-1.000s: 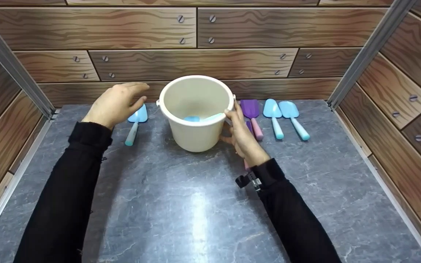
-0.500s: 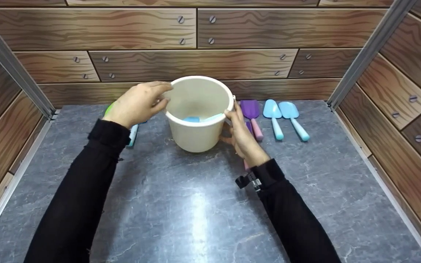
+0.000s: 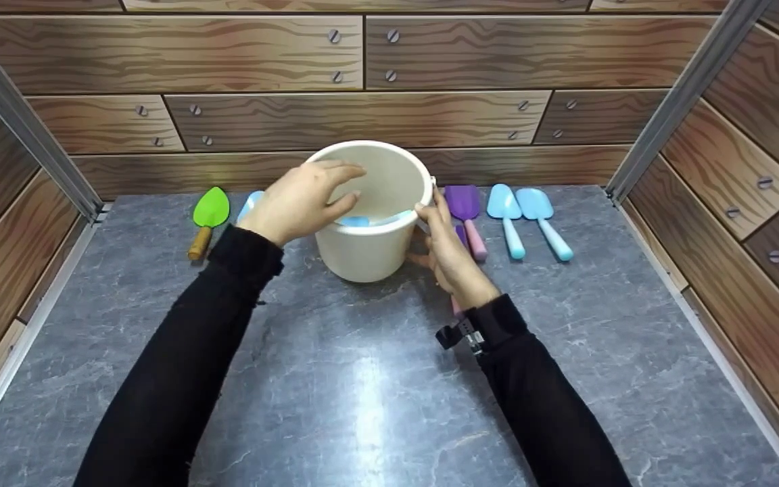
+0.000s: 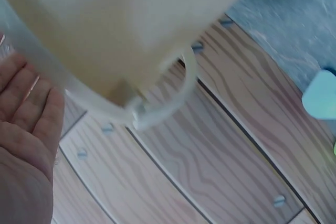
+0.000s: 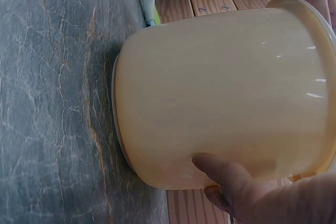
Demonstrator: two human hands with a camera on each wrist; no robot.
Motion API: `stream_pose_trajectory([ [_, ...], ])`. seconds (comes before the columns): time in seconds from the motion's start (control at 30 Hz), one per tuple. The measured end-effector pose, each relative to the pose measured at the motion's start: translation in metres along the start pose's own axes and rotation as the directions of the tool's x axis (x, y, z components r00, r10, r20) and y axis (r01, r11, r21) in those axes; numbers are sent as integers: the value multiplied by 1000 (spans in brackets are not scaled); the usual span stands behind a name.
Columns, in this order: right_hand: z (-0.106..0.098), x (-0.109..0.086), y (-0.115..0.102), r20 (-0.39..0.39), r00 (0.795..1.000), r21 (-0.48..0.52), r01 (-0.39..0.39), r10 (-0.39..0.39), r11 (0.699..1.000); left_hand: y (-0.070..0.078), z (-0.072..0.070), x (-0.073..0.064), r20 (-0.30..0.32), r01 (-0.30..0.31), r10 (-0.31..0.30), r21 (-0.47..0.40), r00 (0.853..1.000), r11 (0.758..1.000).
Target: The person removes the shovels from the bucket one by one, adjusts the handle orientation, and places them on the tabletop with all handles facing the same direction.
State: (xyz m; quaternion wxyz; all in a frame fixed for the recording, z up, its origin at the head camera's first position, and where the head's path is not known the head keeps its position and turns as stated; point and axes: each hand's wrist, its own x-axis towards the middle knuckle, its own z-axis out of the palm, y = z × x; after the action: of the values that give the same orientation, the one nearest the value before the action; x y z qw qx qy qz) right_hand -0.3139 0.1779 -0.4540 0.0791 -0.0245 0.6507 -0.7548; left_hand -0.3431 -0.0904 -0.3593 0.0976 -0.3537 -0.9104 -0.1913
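Observation:
A cream bucket stands upright on the grey table. Inside it lies a light blue toy trowel with a turquoise handle. My left hand is over the bucket's left rim, fingers extended and holding nothing. In the left wrist view, the fingers of that hand appear beside the bucket's rim. My right hand grips the bucket's right side, one digit up at the rim and others against the wall. The right wrist view shows fingertips touching the bucket wall.
Left of the bucket lie a green trowel with a brown handle and a blue trowel partly behind my left hand. Rightward are a purple shovel, another purple shovel mostly hidden, and two blue trowels. Wood-patterned walls enclose the table.
My left hand has moved right, from above the blue trowel to over the bucket, uncovering the green trowel. My right hand and the bucket have stayed put.

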Motion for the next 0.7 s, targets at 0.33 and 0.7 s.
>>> stream_pose_trajectory([
  [0.33, 2, -1, -2, -3, 1000, 19, -3, 3, 1000, 13, 17, 19, 140, 85, -74, -73, 987, 994],
  [0.7, 1, -2, -2, -4, 1000, 20, -17, 17, 1000, 18, 28, 44, 336, 117, -60, -150, 940, 982],
])
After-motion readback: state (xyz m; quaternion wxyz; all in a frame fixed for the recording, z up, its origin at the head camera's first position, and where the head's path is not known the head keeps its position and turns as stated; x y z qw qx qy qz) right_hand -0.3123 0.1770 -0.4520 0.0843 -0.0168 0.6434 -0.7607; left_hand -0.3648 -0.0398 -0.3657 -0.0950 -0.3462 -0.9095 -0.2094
